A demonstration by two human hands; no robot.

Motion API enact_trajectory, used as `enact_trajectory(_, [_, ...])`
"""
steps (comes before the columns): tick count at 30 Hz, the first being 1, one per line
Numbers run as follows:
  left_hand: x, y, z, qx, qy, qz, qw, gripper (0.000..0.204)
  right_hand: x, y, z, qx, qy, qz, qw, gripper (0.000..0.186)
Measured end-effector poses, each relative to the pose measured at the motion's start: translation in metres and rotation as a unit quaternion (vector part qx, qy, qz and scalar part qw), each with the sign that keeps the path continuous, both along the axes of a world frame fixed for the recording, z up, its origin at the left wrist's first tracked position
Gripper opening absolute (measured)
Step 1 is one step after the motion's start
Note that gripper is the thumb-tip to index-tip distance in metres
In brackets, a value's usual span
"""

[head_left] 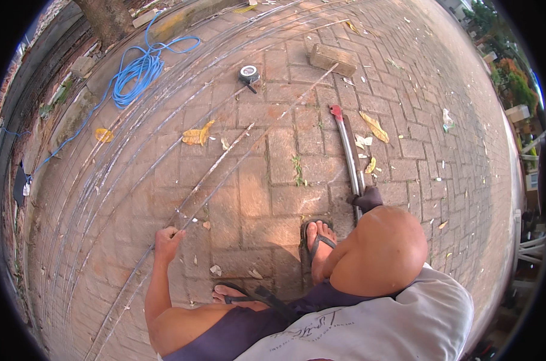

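My left hand (168, 242) is closed around a thin metal rod (219, 162) just above the paving. Beside it a longer rod (273, 125) runs up to the wooden block (333, 59), its far end against the block's near side. To the right lies a bolt cutter (349, 150) with a red head and silver handles, pointing away from me. My right hand (368, 198), in a dark glove, is wrapped around its handles; my bent knee hides the wrist and forearm. A round tape measure (248, 74) sits on the bricks ahead.
Many long metal rods (113, 159) lie bunched along the left. Blue hose or cable (138, 75) is coiled by the kerb, near a tree trunk (106, 21). Dry yellow leaves (198, 133) are scattered on the brick paving (288, 150). My sandalled feet (319, 237) stand close to the work.
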State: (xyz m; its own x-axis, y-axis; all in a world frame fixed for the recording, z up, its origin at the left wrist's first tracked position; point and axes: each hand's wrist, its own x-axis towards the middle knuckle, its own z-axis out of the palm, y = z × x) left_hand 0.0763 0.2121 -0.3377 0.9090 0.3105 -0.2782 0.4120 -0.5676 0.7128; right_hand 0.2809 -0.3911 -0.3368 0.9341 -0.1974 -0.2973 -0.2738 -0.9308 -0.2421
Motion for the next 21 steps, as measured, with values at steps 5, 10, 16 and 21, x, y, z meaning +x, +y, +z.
enact_trajectory(5, [0.001,0.005,0.033,-0.006,-0.011,0.011,1.000,0.030,0.002,-0.007,-0.001,0.035,0.005,-0.002,0.999,0.040])
enact_trajectory(10, [0.000,0.001,0.049,-0.004,-0.028,0.010,1.000,0.034,0.004,-0.007,-0.004,0.074,0.007,0.008,0.997,0.037])
enact_trajectory(16, [-0.010,-0.008,0.035,-0.025,0.006,-0.002,1.000,0.039,0.002,-0.016,0.016,0.123,0.052,0.058,0.989,0.033])
enact_trajectory(21, [-0.009,-0.006,0.019,-0.060,0.020,-0.038,0.997,0.040,0.006,-0.022,0.071,0.187,0.136,0.169,0.958,0.030])
